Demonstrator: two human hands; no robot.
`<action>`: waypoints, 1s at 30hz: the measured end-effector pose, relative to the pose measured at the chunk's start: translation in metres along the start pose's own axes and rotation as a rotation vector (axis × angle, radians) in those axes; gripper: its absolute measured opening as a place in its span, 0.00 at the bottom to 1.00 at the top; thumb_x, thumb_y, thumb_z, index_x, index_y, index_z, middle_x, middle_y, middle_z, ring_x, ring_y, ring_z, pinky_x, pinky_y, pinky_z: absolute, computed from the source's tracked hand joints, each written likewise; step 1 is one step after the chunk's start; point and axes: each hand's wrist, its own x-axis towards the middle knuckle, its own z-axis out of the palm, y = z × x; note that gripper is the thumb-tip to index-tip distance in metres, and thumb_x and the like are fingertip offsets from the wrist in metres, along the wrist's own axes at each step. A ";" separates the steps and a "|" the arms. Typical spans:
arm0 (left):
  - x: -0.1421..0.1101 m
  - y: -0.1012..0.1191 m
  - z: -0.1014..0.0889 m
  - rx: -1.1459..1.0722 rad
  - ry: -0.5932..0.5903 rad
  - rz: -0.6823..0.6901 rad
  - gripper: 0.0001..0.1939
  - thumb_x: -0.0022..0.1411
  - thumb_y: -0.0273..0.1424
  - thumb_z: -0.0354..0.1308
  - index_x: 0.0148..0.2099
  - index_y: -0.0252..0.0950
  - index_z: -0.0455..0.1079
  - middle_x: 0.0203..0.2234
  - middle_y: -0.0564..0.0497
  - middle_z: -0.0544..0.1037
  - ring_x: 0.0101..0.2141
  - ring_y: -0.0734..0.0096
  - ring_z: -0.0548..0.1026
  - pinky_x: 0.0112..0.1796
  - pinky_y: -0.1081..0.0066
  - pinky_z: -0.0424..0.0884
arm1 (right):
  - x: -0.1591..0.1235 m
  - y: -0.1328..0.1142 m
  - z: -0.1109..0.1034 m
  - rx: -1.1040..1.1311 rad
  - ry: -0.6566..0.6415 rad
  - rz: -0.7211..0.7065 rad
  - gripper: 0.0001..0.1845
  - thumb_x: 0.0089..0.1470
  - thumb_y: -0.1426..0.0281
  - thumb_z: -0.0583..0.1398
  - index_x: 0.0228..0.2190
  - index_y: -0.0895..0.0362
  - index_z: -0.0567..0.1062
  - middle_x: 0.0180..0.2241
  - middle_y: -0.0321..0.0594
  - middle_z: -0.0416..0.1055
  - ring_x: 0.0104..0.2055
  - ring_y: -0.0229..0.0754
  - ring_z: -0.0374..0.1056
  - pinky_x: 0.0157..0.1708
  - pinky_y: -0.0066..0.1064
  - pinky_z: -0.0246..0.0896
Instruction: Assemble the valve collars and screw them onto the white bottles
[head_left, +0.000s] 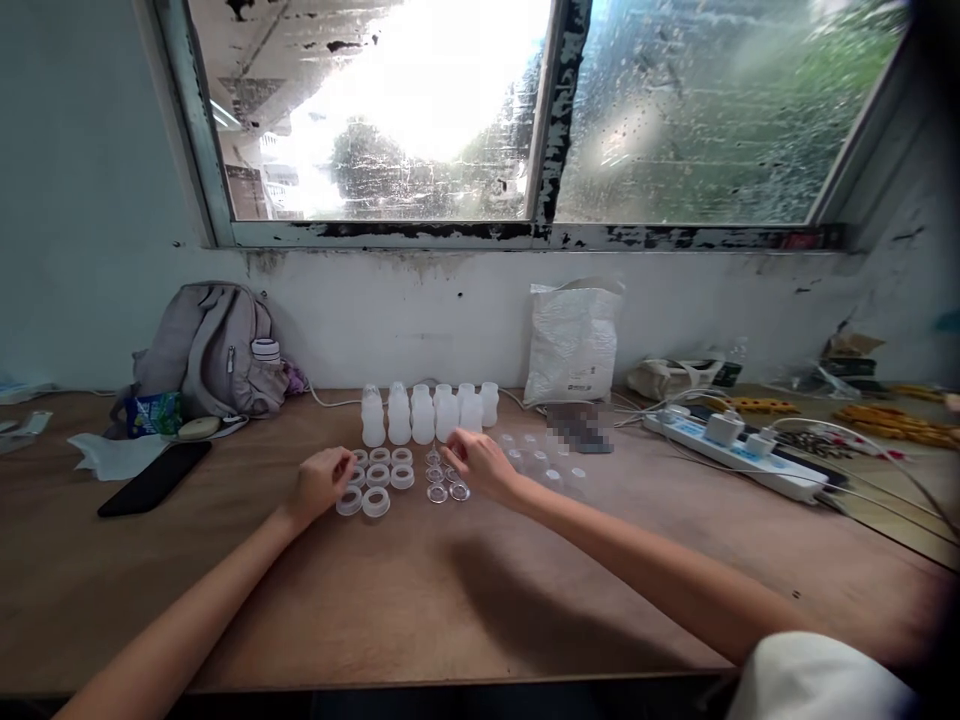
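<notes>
My left hand rests at the left edge of a group of translucent white screw rings, its fingers curled together. Whether it grips one of the rings is hidden. My right hand is over small clear bottle nipples, thumb and fingers pinched together; what they hold, if anything, is too small to tell. Behind both hands stands a row of frosted baby bottles, the two at the left topped with clear nipples. Right of my right hand lie several small translucent caps.
A grey backpack and a black phone are on the left, with white tissue beside them. Against the wall leans a silvery white bag. A power strip with chargers and cables lies on the right of the brown table.
</notes>
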 end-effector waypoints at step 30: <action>0.001 0.127 0.097 -0.209 0.070 0.246 0.20 0.52 0.37 0.57 0.47 0.40 0.59 0.38 0.48 0.71 0.40 0.66 0.69 0.41 0.63 0.66 | -0.060 0.018 0.003 0.582 0.188 0.167 0.09 0.43 0.73 0.56 0.32 0.56 0.64 0.27 0.35 0.67 0.26 0.36 0.65 0.26 0.27 0.61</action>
